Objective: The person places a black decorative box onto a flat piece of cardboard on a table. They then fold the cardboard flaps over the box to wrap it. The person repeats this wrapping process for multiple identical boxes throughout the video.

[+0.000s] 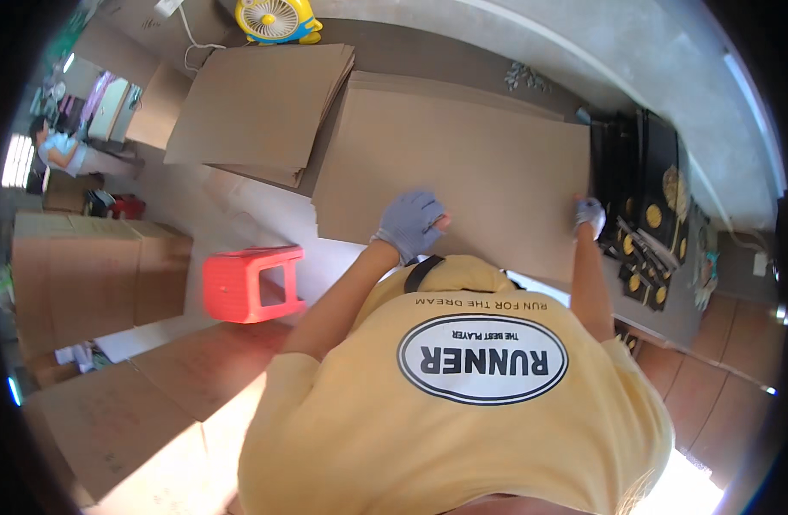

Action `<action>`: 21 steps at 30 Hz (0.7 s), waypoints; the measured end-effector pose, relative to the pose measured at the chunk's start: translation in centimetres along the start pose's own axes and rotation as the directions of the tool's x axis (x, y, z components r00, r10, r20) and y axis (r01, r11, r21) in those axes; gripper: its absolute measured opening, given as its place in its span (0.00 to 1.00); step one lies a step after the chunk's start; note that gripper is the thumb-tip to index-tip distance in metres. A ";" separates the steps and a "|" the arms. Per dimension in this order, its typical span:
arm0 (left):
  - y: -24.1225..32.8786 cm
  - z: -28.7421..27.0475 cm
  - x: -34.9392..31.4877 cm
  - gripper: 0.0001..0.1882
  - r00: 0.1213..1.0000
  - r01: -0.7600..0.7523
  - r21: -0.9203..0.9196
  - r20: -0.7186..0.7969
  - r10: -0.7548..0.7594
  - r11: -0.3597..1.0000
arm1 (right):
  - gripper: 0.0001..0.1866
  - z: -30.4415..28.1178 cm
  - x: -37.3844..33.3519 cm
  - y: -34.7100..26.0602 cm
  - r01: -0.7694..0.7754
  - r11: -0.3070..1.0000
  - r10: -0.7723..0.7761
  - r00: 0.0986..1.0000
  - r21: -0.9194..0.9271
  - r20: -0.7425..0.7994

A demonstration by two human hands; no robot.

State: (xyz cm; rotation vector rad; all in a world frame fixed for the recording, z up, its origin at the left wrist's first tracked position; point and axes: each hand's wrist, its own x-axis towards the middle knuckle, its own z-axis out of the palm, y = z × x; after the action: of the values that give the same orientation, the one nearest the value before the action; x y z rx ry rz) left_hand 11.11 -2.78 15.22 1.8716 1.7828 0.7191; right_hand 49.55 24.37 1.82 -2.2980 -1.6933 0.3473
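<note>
A broad stack of flat brown cardboard sheets (463, 146) lies on the table in front of me. Over its near edge, left of the middle, is my left hand (411, 221) in a grey-lavender glove with bare fingertips. Its fingers are curled in; whatever they may hold is hidden. My right hand (590, 216), gloved the same way, grips the right edge of the cardboard. Just beyond that hand are black flat pieces with gold round designs (651, 206), piled and partly standing.
A second cardboard stack (252, 103) lies at the far left, with a yellow and blue fan (275, 19) behind it. On the floor to the left stand a red plastic stool (255, 283) and large cartons (81, 279). Another person (63, 154) is in the left background.
</note>
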 end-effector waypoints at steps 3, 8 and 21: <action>-7.7 3.6 -3.4 0.15 0.978 0.197 -0.025 -0.067 -0.198 0.980 | 0.19 2.2 2.0 3.3 -0.107 0.994 0.106 0.992 0.005 0.069; -16.2 5.9 -1.3 0.27 0.725 0.617 0.247 -0.548 -0.417 0.747 | 0.18 4.0 4.9 8.2 0.051 0.941 -0.045 0.999 0.335 -0.026; -21.6 -3.5 4.4 0.18 0.816 0.579 0.048 -0.024 -0.578 0.814 | 0.18 -3.6 3.2 1.3 0.075 0.790 -0.310 0.905 0.609 0.291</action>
State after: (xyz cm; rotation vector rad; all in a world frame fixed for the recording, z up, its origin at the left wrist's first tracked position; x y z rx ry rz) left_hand -7.45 2.76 4.22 1.2239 2.2317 0.4442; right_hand 52.91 26.76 4.63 -1.6449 -1.6512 1.1561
